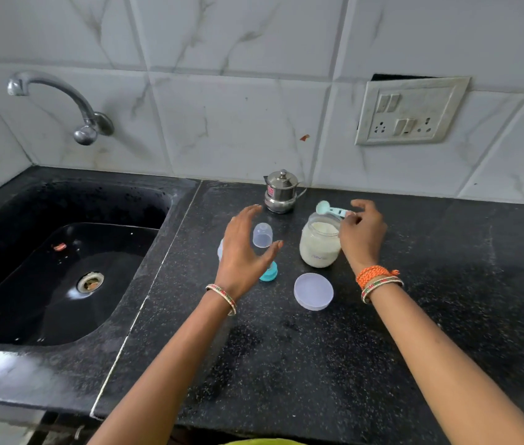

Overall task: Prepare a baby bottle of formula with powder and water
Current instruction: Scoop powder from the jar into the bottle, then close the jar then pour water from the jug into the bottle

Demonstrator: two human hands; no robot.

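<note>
A black sink (61, 268) fills the left, its tap (61, 101) up at ten o'clock. On the dark counter (286, 364) the left hand (241, 252) hovers with fingers spread wide, holding nothing, over the baby bottle (220, 248), which shows only as a pale edge behind the palm. A clear dome cap (262, 235) stands at the hand's one o'clock and a teal collar (269, 273) peeks out at its five o'clock. A small steel pot (280, 192) sits at twelve o'clock. Next comes the open powder jar (320, 244), its round lid (313, 291) lying at six o'clock from it. The right hand (363, 232) pinches the handle of a teal scoop (329, 209) above the jar's mouth. The bottle looks light, smooth plastic, easily tipped; I would grip it around the body. The jar's faint print is unreadable, as is the pot's red label
</note>
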